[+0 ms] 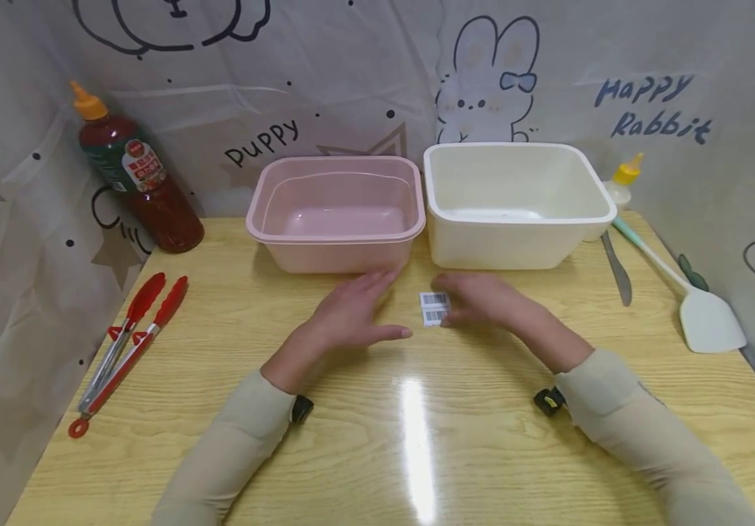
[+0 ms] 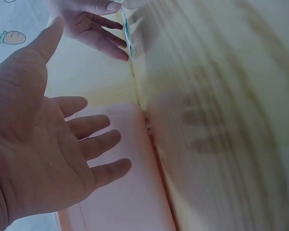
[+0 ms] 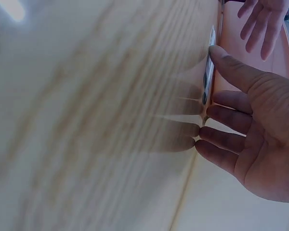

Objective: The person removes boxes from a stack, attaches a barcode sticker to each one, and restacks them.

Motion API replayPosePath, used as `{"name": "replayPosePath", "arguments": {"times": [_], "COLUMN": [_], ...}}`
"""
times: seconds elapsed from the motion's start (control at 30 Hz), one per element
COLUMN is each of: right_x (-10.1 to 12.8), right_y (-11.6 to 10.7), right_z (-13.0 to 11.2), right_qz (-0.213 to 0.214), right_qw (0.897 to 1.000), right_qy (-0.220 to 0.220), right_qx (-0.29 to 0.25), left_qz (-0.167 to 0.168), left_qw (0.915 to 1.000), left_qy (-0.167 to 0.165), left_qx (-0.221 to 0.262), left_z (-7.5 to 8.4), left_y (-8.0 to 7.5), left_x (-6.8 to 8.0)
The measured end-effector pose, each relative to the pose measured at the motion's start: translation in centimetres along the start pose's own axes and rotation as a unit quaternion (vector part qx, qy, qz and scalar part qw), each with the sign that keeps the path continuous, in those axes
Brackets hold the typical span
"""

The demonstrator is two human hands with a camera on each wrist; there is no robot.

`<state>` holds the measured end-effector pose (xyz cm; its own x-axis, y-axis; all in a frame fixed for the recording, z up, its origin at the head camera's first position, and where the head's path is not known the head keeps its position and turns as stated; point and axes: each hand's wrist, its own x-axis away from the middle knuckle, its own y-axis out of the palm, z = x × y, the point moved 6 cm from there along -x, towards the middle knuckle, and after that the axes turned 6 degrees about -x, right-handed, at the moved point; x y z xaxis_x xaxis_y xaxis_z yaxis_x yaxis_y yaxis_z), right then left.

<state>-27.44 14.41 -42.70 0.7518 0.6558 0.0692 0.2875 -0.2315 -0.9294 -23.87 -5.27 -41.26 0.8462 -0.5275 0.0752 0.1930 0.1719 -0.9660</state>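
Observation:
A small white card with printed barcodes lies on the wooden table in front of the two bins. My right hand reaches over its right side. In the right wrist view, the thumb touches the card's edge while the fingertips meet the tabletop, apart from the thumb. To the left of the card, my left hand hovers with its fingers spread and nothing in it. Its fingertips are near the front of the pink bin; the left wrist view shows the bare palm.
Beside the pink bin stands a white bin. A red sauce bottle and red-tipped tongs are at the left. To the right are a small yellow-capped bottle, a grey knife and a white spatula. Printed cloth surrounds the table.

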Motion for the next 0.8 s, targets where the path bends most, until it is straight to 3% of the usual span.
{"name": "replayPosePath", "arguments": {"times": [0.53, 0.8], "right_x": [0.3, 0.3], "right_y": [-0.1, -0.2], "right_z": [-1.1, -1.7], "right_qz": [-0.01, 0.023], "right_qw": [0.999, 0.998], "right_qy": [0.015, -0.024], "right_qx": [0.035, 0.059], "left_qz": [-0.048, -0.055], "left_qw": [0.9983, 0.9976], "left_qy": [-0.017, -0.024], "left_qx": [0.03, 0.034], "left_z": [0.3, 0.2], "left_y": [0.5, 0.7], "left_x": [0.7, 0.8]}}
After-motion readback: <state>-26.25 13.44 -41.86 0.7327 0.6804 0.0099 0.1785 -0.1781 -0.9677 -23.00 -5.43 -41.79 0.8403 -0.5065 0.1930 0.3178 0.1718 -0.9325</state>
